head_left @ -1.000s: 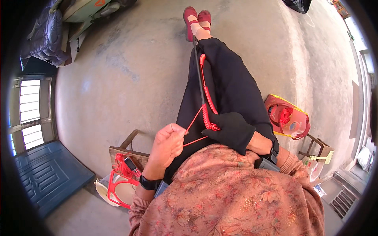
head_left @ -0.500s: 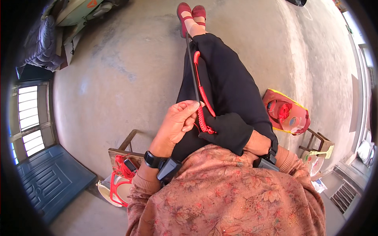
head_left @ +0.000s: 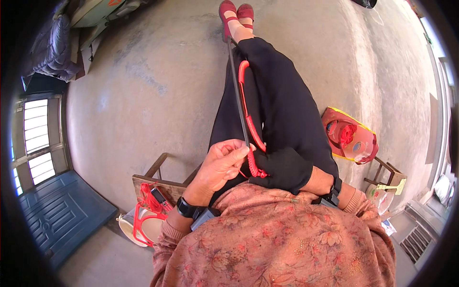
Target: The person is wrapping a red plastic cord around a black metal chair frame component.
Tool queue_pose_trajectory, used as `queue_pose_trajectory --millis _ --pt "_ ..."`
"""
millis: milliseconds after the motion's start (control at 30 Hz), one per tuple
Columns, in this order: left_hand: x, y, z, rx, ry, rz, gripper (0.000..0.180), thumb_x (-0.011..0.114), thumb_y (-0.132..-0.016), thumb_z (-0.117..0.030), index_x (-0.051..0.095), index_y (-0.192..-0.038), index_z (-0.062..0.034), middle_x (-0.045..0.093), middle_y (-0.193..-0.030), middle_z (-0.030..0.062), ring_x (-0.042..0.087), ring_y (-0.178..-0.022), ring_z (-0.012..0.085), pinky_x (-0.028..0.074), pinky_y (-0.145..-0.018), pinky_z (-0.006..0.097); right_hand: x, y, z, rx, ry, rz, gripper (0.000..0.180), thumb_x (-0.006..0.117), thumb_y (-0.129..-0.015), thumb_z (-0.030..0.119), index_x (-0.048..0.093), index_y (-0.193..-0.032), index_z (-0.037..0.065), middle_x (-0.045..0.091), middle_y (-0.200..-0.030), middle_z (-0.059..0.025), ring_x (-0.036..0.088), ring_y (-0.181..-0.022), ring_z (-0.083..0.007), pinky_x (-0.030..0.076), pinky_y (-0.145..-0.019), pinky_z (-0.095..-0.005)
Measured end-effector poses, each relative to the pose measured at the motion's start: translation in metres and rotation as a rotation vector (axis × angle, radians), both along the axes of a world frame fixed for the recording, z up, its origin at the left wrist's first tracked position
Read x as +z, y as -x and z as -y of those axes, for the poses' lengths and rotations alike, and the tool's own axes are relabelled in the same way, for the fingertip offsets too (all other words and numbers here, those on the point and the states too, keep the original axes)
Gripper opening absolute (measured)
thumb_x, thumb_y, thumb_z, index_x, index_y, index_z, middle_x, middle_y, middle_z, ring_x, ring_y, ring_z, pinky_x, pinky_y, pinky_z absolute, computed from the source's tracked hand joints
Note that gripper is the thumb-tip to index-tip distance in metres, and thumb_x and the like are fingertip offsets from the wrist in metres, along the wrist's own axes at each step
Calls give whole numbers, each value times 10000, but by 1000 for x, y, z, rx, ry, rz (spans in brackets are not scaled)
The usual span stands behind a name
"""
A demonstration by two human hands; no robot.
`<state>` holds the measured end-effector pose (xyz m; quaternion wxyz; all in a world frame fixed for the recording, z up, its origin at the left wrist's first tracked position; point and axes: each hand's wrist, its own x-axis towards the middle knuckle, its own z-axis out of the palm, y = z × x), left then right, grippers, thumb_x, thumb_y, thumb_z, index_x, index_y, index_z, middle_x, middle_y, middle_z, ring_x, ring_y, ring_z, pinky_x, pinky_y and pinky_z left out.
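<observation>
Above my lap I hold a curved red strip [head_left: 243,88] whose near end is coiled like wound red cord [head_left: 255,165]. Beside it a long thin dark rod [head_left: 237,88] runs from my fingers toward my feet. My bare left hand [head_left: 221,165] is closed, with thumb and forefinger pinching where the rod meets the red coil. A thin red strand hangs under those fingers. My right hand [head_left: 284,170], in a black glove, is closed around the near end of the red piece; its fingertips are hidden.
On my left, a wooden stool [head_left: 160,179] stands beside a pale bucket [head_left: 129,229] holding red frames [head_left: 141,225]. A red bag with yellow trim [head_left: 351,136] and a small wooden stool [head_left: 394,178] are on my right. A blue door panel [head_left: 67,215] is at far left.
Both hands have drawn nearer my body and slightly right, bringing the red piece and the dark rod along. The grips look the same.
</observation>
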<state>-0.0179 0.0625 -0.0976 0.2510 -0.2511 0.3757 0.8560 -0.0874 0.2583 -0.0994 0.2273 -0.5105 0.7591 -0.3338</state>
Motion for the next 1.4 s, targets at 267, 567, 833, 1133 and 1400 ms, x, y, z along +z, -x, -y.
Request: queue_pose_trajectory --millis 267,567,833,1133,1400 --pt "16 -30 19 67 246 30 145 540 -955 -149 609 -919 -27 424 -574 -59 321 -450 -6 215 -374 160 27 19 -20 -380 15 1001 261 532 -934 214 588 -1092 14 631 -766 -98 632 -702 -192 504 -673 -293" --pt "31 -60 23 45 -134 -14 197 492 -976 -181 560 -882 -22 398 -524 -31 310 -405 35 245 -357 186 27 71 -46 -957 749 1223 368 446 -989 343 590 -1082 18 607 -820 -47 566 -673 -109 454 -587 -240" --pt "45 -10 12 504 -129 -454 226 515 -944 -133 572 -1136 -29 588 -1134 162 628 -892 226 515 -646 252 36 65 -42 -832 107 -124 231 531 -926 212 648 -987 22 676 -880 -103 631 -729 -158 479 -652 -299" --pt "-14 9 -3 -19 430 -283 274 568 -880 -14 579 -1153 -4 650 -951 37 601 -742 95 497 -631 230 7 35 16 -575 -133 611 235 599 -882 238 646 -978 29 637 -759 -116 620 -709 -182 472 -652 -292" --pt "1 12 12 -184 856 -320 170 611 -885 -95 615 -1034 -12 644 -825 41 547 -587 70 447 -512 203 -6 45 2 -543 58 388 295 620 -873 214 580 -1102 32 639 -939 -132 625 -842 -200 484 -758 -311"
